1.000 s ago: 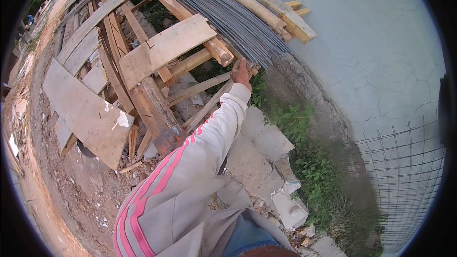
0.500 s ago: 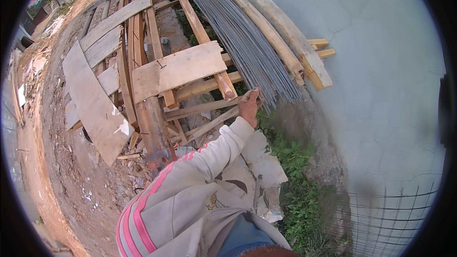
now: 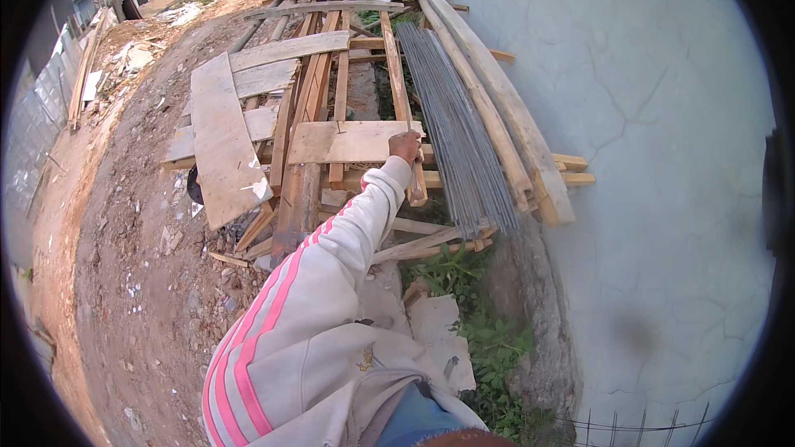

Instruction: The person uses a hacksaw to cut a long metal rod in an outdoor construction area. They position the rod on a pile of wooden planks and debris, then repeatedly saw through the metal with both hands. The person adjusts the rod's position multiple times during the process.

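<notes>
My left hand (image 3: 405, 146) is stretched forward in a white sleeve with pink stripes, its fingers closed. A thin rod (image 3: 408, 116) seems to rise from the fist, though its full length cannot be made out. Beneath the hand are the right end of a pale flat board (image 3: 352, 142) and a long wooden beam (image 3: 393, 66). Just right of the hand lies a bundle of grey steel bars (image 3: 455, 128), its near ends fanned out. My right hand is out of sight.
Two thick timbers (image 3: 505, 116) run between the bars and a pale cracked wall (image 3: 646, 199). Loose boards (image 3: 228, 149) and several beams lie to the left on rubble ground (image 3: 141, 281). Green plants (image 3: 497, 348) grow below the bars; wire mesh (image 3: 638, 430) shows at lower right.
My left hand has left the near ends of the steel bars and moved forward and left, over the pale board. The view has tilted up, showing more of the far end of the pile.
</notes>
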`<action>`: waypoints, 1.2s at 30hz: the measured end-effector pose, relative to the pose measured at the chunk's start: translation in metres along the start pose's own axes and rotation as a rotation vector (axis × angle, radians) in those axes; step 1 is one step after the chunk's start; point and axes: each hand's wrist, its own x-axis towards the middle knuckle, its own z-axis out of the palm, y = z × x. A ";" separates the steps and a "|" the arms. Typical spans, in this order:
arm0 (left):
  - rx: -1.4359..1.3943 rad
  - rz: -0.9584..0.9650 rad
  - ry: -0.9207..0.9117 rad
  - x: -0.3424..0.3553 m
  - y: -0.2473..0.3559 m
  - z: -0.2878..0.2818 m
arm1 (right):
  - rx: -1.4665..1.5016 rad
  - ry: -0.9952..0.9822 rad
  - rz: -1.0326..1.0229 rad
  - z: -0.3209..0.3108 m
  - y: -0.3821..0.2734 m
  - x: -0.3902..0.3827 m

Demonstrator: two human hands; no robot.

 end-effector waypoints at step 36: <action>0.951 0.240 0.500 -0.538 -0.044 -0.309 | -0.239 -0.528 -0.928 0.075 -0.185 -0.042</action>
